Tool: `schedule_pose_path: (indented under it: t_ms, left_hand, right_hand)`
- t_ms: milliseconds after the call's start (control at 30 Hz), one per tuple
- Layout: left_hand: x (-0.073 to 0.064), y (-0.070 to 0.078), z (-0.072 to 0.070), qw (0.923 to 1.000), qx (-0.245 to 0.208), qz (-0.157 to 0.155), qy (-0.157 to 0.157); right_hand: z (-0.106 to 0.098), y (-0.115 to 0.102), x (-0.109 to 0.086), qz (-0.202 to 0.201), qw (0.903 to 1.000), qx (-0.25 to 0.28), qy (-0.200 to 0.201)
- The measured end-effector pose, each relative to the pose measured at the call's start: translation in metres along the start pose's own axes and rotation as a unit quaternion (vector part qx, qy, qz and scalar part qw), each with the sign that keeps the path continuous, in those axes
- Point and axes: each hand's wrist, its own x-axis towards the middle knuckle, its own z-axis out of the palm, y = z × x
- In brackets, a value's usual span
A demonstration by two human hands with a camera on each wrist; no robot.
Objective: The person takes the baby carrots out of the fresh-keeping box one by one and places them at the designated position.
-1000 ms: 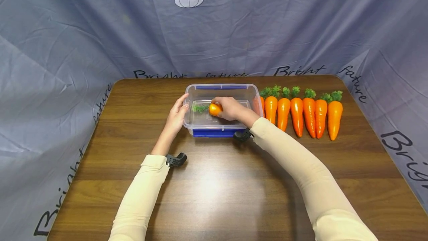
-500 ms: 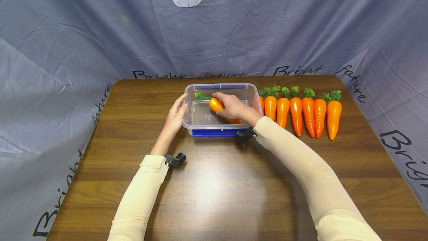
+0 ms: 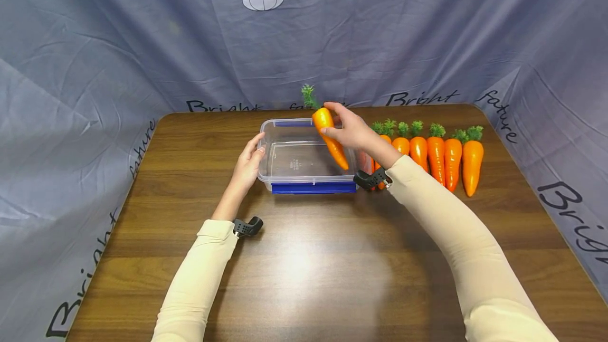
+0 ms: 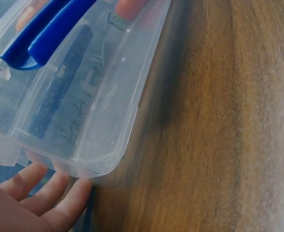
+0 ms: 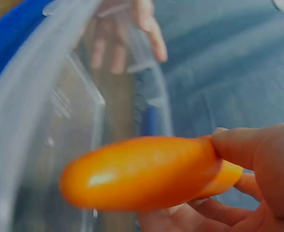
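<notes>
An orange carrot (image 3: 334, 141) with a green frilly top hangs tilted over the clear plastic container (image 3: 287, 179), tip down toward its inside. My right hand (image 3: 353, 126) pinches it near the thick end between thumb and fingers. From the right wrist, the carrot (image 5: 142, 174) shows tip toward the camera, the right hand (image 5: 258, 179) behind it at its thick end. My left hand (image 3: 247, 165) rests on the container's left end. Its fingers (image 4: 50, 200) lie fairly straight against the outside near the corner in the left wrist view. A blue clasp (image 3: 313, 188) runs along the container's front.
Several more carrots (image 3: 418, 153) lie in a row right of the container on the wooden table (image 3: 294, 257), tops toward the back. The nearest ones are partly covered by the right arm. A printed grey curtain (image 3: 380, 30) surrounds the table's back and sides.
My right hand has lifted the carrot from inside the container, up and to the right; the carrot has turned steeper, its top now past the back rim. The left hand stays put.
</notes>
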Motion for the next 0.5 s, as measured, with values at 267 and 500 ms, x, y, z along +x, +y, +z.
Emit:
schedule_pose_path:
  t_ms: [267, 500]
  left_hand:
    - [0.000, 0.001, 0.001, 1.0000, 0.004, 0.000, 0.002]
    - [0.000, 0.001, 0.001, 1.0000, 0.005, 0.000, 0.003]
  right_hand:
    - [-0.048, 0.024, -0.027, 0.040, 0.9934, 0.091, 0.056]
    - [-0.090, 0.067, -0.065, 0.078, 0.9883, 0.083, 0.101]
